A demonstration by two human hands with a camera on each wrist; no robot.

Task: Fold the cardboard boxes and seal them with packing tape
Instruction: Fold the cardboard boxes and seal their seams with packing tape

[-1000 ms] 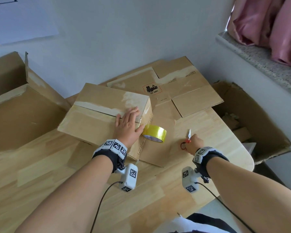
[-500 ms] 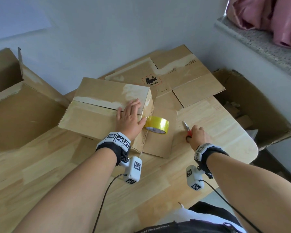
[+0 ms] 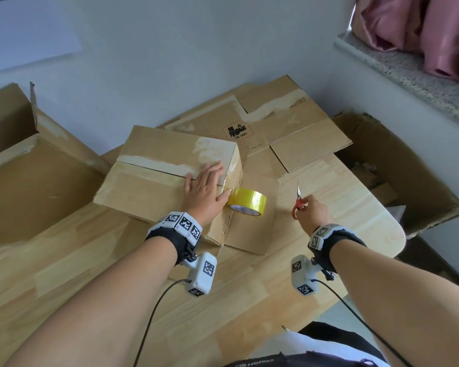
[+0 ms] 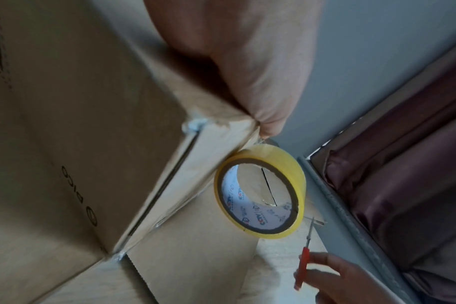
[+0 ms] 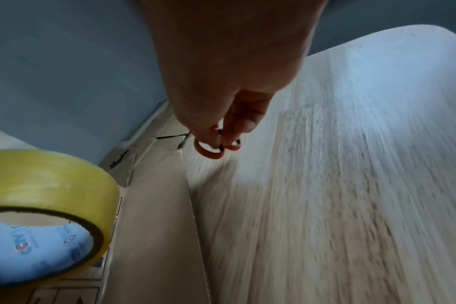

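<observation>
Wooden desk (image 3: 329,260): flat left hand (image 3: 204,189) presses folded brown cardboard box (image 3: 154,181); right hand (image 3: 313,211) grips small red-handled scissors (image 3: 298,202). Next, likely cutting the yellow tape roll (image 3: 247,201) free.

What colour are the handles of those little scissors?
Red. The scissors in the right hand show it best in the head view.

flattened carton (image 3: 289,133): red-framed label "UN 3481" | folded box (image 4: 65,144) side: "DICO", blurred
</observation>
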